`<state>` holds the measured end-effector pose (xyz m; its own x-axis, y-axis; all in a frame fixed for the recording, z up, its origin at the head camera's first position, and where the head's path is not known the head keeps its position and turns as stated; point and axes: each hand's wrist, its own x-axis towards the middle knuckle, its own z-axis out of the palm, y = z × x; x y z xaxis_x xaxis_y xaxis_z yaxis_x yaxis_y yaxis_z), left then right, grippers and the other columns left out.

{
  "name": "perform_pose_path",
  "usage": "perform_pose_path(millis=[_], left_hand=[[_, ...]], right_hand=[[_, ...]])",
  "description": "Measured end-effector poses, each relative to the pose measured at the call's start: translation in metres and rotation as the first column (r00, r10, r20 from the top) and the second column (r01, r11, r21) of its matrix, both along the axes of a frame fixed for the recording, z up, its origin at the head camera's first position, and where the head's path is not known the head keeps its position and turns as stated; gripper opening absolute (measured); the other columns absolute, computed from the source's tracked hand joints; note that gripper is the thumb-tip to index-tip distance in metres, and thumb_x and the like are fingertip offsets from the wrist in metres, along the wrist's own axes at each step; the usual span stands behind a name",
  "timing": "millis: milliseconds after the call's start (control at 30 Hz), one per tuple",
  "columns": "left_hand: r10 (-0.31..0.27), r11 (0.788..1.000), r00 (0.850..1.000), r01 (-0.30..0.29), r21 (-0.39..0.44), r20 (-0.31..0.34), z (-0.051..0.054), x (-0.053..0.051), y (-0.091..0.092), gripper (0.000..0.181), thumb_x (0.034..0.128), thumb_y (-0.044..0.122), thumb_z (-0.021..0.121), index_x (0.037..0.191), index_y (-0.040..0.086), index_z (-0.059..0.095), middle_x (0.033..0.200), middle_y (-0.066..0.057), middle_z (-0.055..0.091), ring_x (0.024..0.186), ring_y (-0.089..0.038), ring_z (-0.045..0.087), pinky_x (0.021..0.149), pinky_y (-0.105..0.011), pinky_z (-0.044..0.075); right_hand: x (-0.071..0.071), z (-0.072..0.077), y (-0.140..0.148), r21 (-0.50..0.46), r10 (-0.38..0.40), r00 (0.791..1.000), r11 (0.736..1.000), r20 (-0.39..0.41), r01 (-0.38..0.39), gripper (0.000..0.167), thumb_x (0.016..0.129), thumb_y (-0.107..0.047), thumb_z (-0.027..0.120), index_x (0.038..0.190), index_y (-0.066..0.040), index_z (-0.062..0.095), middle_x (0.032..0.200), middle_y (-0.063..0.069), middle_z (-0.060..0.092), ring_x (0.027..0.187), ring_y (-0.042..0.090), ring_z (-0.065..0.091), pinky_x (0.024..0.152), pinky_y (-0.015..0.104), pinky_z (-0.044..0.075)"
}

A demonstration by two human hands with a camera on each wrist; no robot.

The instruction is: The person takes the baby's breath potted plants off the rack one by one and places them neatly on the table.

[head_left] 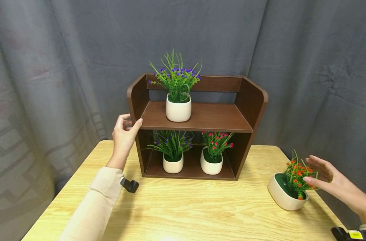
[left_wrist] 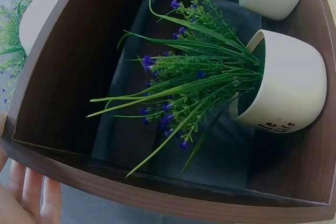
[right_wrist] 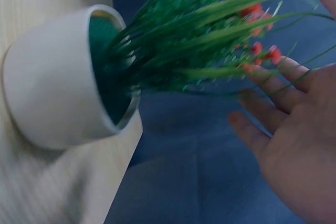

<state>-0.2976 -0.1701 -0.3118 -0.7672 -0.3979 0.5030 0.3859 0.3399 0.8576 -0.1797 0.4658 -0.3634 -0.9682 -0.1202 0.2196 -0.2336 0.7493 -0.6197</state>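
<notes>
Grey cloth curtains (head_left: 95, 50) hang beyond both hands, behind a pale wood-grain table (head_left: 195, 207). Just left of the right hand (head_left: 333, 180), near the table's right edge, stands a white rounded pot of orange-red flowers (head_left: 282, 197) with green blades. That hand is spread, thumb and fingers well apart beside the blossoms, and has hold of nothing; whether its fingertips touch the flowers I cannot tell. In the right wrist view, its palm lies out past the table's edge.

Leftward from this pot, a broad stretch of table top reaches to the dark brown two-tier wooden shelf (head_left: 216, 115) and runs along its front, between the forearms. The left hand (head_left: 124, 135) holds the shelf's left side panel, thumb at the front edge and fingers around the outer face. Just right of that hand, on the upper board, stands a white rounded pot of violet flowers (head_left: 178, 111); brown board shows from there to the right panel. Lower and right of the same hand, in the bottom compartment, are a second white violet-flowered pot (head_left: 173, 164) and a white pot of pinkish-red flowers (head_left: 211, 165), with a gap between them.
</notes>
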Motion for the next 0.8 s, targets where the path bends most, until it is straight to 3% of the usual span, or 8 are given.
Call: perform_pose_path(millis=[267,500,800], left_hand=[[-0.005,1.0,1.0,0.005,0.006,0.01,0.001,0.001,0.0,0.041,0.087,0.039,0.078,0.12,0.019,0.064,0.096,0.001,0.058,0.08,-0.017,0.058,0.064,-0.027,0.049],[-0.009,1.0,1.0,0.009,0.006,0.009,0.001,0.0,0.0,0.042,0.0871,0.039,0.078,0.121,0.019,0.064,0.096,0.001,0.058,0.08,-0.017,0.058,0.064,-0.027,0.049],[-0.006,1.0,1.0,0.006,-0.003,0.009,0.001,0.001,0.0,0.042,0.0871,0.041,0.077,0.121,0.019,0.064,0.096,0.0,0.058,0.083,-0.021,0.058,0.064,-0.027,0.049]], right_hand=[[-0.001,0.017,-0.011,-0.034,0.023,0.996,0.999,-0.083,-0.026,0.077,0.103,-0.012,0.057,0.161,-0.028,0.009,0.143,-0.031,0.031,0.116,-0.02,0.028,0.084,0.002,0.026],[-0.003,0.032,-0.027,-0.035,0.024,0.994,0.999,-0.103,-0.027,0.078,0.102,-0.013,0.06,0.161,-0.028,0.011,0.144,-0.026,0.036,0.118,-0.019,0.03,0.084,0.002,0.027],[-0.007,0.052,-0.052,-0.044,0.08,0.983,0.995,-0.165,-0.089,0.077,0.099,-0.006,0.063,0.16,-0.024,0.021,0.141,-0.022,0.044,0.122,-0.014,0.038,0.081,0.005,0.032]])
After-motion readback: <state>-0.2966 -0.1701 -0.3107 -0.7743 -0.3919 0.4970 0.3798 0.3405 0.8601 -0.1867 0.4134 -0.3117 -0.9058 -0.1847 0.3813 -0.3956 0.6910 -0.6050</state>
